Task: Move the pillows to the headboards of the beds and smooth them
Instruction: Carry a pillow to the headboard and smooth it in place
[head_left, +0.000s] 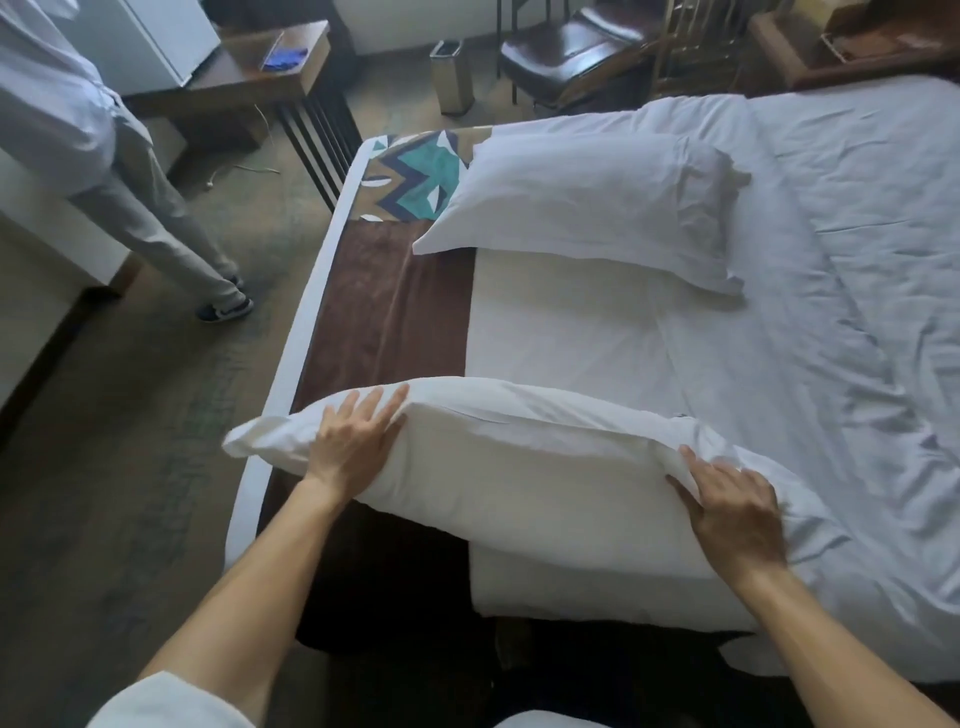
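Note:
A white pillow lies across the near edge of the bed, over the brown bed runner. My left hand grips its left end, fingers spread over the top edge. My right hand clasps its right end, fingers curled into the fabric. A second white pillow rests farther away on the bed, partly covering the runner's patterned end. The white duvet stretches to the right, wrinkled. No headboard is visible.
Another person in light clothes stands on the floor at the left. Behind are a dark wooden bench, a small metal bin and a dark chair. Open floor lies left of the bed.

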